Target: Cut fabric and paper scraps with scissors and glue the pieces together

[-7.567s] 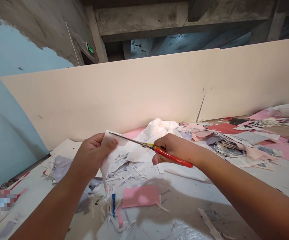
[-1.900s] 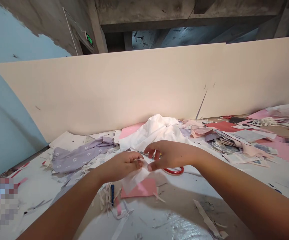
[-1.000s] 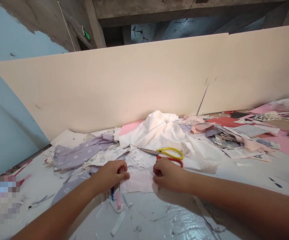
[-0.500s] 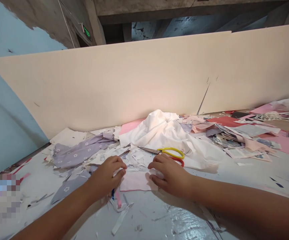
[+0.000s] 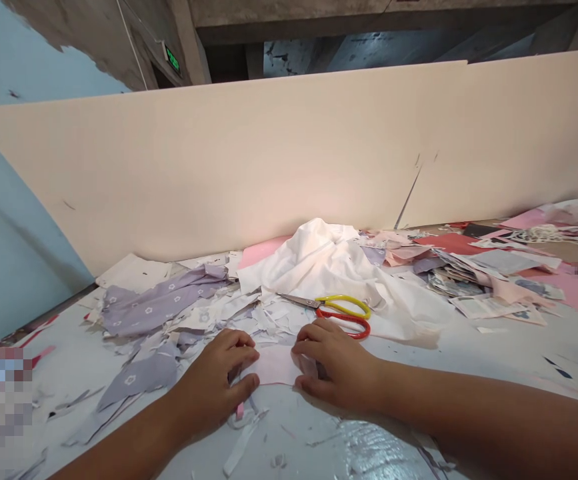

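Left hand [image 5: 216,380] and right hand [image 5: 336,365] lie palms down, fingers loose (nothing gripped), pinning the pale pink fabric piece [image 5: 275,365] flat on the tabletop [image 5: 469,373]. Scissors [image 5: 341,308] lie just beyond.

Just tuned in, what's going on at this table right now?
A person presses a small pale pink piece flat on the table, left hand on its left edge, right hand on its right. The scissors lie unheld just behind, beside a heap of white cloth. To the left lie purple patterned cloth and cut scraps.
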`<state>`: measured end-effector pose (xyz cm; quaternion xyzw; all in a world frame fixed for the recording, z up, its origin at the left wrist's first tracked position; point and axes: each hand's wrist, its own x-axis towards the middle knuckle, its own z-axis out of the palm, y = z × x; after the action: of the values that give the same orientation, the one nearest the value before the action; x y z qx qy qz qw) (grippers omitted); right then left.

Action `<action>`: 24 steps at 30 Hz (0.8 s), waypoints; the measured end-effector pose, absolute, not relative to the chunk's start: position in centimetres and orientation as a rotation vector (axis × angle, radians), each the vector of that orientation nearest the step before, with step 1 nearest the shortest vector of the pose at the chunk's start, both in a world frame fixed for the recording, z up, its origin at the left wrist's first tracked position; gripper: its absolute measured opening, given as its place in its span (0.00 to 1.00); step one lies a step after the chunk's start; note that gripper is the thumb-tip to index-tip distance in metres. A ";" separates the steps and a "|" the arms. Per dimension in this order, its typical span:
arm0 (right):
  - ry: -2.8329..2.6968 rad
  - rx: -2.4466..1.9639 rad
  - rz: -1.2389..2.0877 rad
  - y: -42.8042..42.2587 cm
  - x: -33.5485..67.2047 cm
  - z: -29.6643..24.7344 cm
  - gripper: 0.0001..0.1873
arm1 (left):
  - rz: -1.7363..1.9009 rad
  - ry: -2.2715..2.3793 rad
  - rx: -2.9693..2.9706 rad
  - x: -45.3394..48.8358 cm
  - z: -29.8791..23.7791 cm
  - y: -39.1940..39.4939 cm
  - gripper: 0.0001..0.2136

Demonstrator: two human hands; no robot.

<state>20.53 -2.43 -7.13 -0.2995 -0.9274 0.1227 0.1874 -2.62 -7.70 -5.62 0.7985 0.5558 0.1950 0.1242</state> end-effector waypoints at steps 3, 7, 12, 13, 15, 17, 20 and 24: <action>-2.599 -0.854 0.370 -2.5 20.5 -7.1 0.15 | 0.568 1.629 2.335 -2.8 -6.0 -7.6 0.09; -2.589 -0.840 0.369 -2.3 20.5 -7.1 0.15 | 0.599 1.662 2.313 -2.9 -6.4 -7.5 0.07; -2.523 -0.920 0.332 -2.1 20.5 -7.3 0.10 | 0.636 1.672 2.301 -2.9 -6.4 -7.5 0.08; -2.523 -0.937 0.333 -2.1 20.6 -7.3 0.10 | 0.625 1.676 2.299 -2.9 -6.4 -7.4 0.07; -2.532 -0.960 0.337 -2.0 20.6 -7.3 0.11 | 0.604 1.696 2.289 -3.1 -6.6 -7.3 0.06; -2.542 -0.974 0.339 -2.0 20.8 -7.2 0.11 | 0.589 1.714 2.277 -3.2 -6.8 -7.2 0.06; -2.558 -0.984 0.336 -2.0 20.9 -7.2 0.12 | 0.572 1.728 2.260 -3.3 -7.0 -7.1 0.05; -2.576 -0.979 0.334 -1.9 21.1 -7.1 0.13 | 0.590 1.745 2.201 -3.3 -6.9 -7.2 0.04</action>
<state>21.08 -1.92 -7.09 -0.3469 -0.9125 0.1181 0.1816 -3.27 -7.17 -6.94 0.7598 0.6024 0.2036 0.1355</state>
